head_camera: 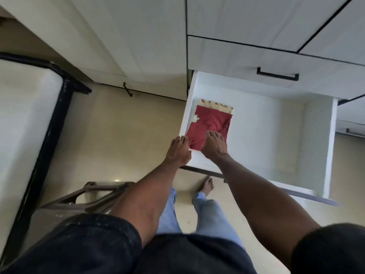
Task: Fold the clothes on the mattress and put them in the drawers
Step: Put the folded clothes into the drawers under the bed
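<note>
A white drawer stands pulled out from a pale cabinet, and a folded red garment with a cream printed band along its far edge lies flat inside it, tucked against the left wall toward the near left corner. The left hand reaches over the drawer's left wall at the garment's near left corner, its fingers straight and close together with the tips touching the cloth edge. The right hand lies palm down on the garment's near edge, fingers relaxed and slightly spread, pressing the fabric flat. Neither hand pinches the cloth as far as the view shows. Above the open drawer a closed drawer front carries a black handle. To the far left the mattress sits in a black frame, well apart from the drawer. A brown plastic chair stands near the person's legs, on the beige floor, and a bare foot shows just below the drawer's near front.
</note>
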